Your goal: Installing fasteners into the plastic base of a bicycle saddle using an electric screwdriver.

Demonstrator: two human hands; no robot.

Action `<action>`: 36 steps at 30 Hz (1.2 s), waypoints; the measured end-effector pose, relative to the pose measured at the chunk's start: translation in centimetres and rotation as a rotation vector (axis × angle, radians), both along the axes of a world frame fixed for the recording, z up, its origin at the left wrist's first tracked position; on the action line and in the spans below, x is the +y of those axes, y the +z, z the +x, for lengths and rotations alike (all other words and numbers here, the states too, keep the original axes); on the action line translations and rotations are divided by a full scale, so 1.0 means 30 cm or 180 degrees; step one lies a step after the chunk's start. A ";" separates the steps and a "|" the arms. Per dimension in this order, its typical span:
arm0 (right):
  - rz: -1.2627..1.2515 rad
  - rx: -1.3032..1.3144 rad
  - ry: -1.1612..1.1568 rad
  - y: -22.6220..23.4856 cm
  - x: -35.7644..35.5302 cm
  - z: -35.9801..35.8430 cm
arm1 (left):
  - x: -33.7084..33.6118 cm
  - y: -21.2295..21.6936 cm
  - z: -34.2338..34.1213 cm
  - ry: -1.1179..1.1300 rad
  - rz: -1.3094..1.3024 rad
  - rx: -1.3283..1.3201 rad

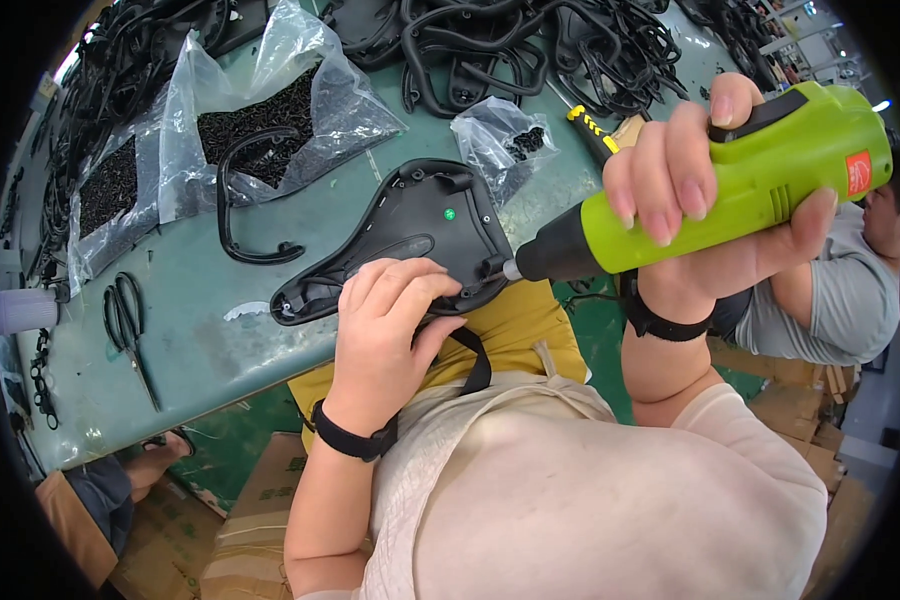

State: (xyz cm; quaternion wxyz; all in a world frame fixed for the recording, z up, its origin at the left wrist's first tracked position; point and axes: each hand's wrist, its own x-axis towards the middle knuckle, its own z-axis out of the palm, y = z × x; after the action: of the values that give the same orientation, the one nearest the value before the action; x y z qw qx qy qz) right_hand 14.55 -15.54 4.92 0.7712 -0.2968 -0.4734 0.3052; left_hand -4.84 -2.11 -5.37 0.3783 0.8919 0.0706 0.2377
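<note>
A black bicycle saddle lies underside up along the bench's near edge, with a small green round sticker on it. My left hand grips its near side, fingers curled over the rim and thumb below. Raised at the right, my right hand is wrapped around a lime-green electric screwdriver with a black nose. The driver's silver tip meets the saddle's near right corner, close to my left fingertips. Whether a screw sits under the tip is too small to tell.
On the green bench are open plastic bags of black screws, a smaller bag, a curved black loop part, scissors and a yellow-and-black handled tool. Black frames pile up behind. Another person sits at right.
</note>
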 end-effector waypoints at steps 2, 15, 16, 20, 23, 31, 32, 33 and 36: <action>-0.0057 -0.0054 0.0002 -0.010 0.001 -0.010 | 0.004 -0.026 -0.002 -0.0076 0.0172 -0.0108; -0.0294 -0.0485 0.0384 -0.012 -0.012 -0.030 | 0.006 -0.048 0.020 -0.0057 0.0193 -0.0439; -0.0303 -0.0480 0.0391 -0.011 -0.014 -0.032 | 0.007 -0.049 0.021 -0.0071 0.0226 -0.0469; -0.0521 -0.0788 0.0871 0.017 -0.005 -0.006 | 0.002 -0.046 0.023 -0.0095 0.0266 -0.0504; -0.0633 -0.1146 0.1100 0.040 0.025 -0.035 | 0.006 -0.060 0.017 -0.0103 0.0290 -0.0519; -0.0639 -0.1272 0.1076 0.021 0.088 -0.082 | 0.018 -0.047 -0.002 -0.0122 0.0062 -0.0350; -0.0628 -0.1269 0.1096 0.016 0.097 -0.082 | 0.022 -0.040 -0.002 -0.0101 -0.0131 -0.0232; -0.0618 -0.1268 0.1113 0.014 0.105 -0.082 | 0.026 -0.041 -0.004 -0.0055 -0.0158 -0.0243; -0.0598 -0.1282 0.1157 0.010 0.125 -0.097 | 0.030 -0.044 -0.012 -0.0040 -0.0330 -0.0113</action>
State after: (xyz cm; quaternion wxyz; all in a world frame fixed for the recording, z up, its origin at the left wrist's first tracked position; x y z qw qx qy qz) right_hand 11.63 -11.79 5.22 0.5634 -0.3319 -0.6321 0.4158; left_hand -5.18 -1.21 -6.70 0.4266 0.8671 0.0705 0.2471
